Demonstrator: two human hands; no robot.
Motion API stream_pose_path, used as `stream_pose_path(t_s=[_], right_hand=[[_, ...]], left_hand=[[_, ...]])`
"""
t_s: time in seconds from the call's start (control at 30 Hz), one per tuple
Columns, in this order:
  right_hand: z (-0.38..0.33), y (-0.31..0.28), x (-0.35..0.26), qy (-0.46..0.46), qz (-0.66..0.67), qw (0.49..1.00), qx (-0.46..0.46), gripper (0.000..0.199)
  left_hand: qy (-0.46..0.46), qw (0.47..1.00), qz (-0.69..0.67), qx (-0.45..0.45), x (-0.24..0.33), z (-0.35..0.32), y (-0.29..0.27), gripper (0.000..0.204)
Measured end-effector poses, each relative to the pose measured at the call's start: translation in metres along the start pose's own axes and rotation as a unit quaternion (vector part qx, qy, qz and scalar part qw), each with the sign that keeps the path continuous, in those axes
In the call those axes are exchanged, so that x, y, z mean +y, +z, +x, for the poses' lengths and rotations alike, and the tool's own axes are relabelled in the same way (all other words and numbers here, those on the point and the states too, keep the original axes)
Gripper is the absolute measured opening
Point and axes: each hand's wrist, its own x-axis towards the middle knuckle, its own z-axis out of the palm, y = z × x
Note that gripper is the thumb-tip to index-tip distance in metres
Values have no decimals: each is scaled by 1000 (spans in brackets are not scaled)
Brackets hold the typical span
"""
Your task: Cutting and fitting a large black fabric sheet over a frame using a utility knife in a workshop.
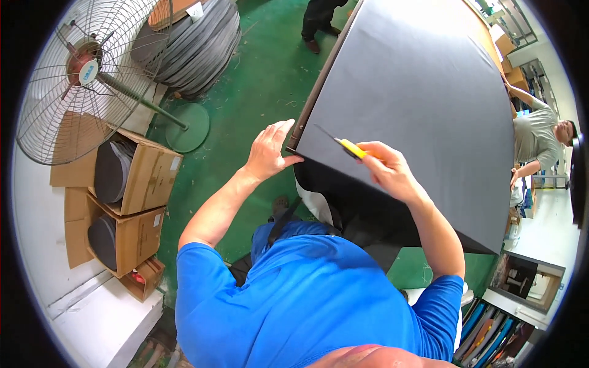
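Observation:
My right hand [388, 170] is closed around the yellow handle of a utility knife [351, 147]. Its long thin blade points up and left, over the dark sheet material [417, 92] spread across a large table. My left hand [269, 152] is at the table's near left corner, fingers stretched and thumb apart, with the thumb close to the dark edge strip [297, 136]. Below that corner, the black material hangs down over the near side, and a curl of its pale underside [316, 205] shows by my legs.
A co-worker [537, 138] stands at the table's right side, hands at its edge. Another person's legs [319, 21] show at the far end. Left are a standing fan [89, 70], a large grey coil [196, 49] and cardboard boxes [144, 178] holding dark rolls.

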Motion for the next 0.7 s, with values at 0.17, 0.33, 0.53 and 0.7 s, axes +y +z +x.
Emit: stream_pose_path(t_s=[0.17,0.33,0.53,0.7], right_hand=[[22,30,-16,38,-76,995,-51,28],[31,42,-20,46,-124,987,-93,30],[41,49,-31,51,-160,981,-92,32],[51,46,-35,95,-185,973,-95,34]], left_hand=[[4,1000,-14,-5,-3,0,-1,93],[53,998,-27,-3,-5,4,-6,91],[169,984,-9,-57,-4,18,-13,84],[204,967,-24,-149,-7,36,-15,77]])
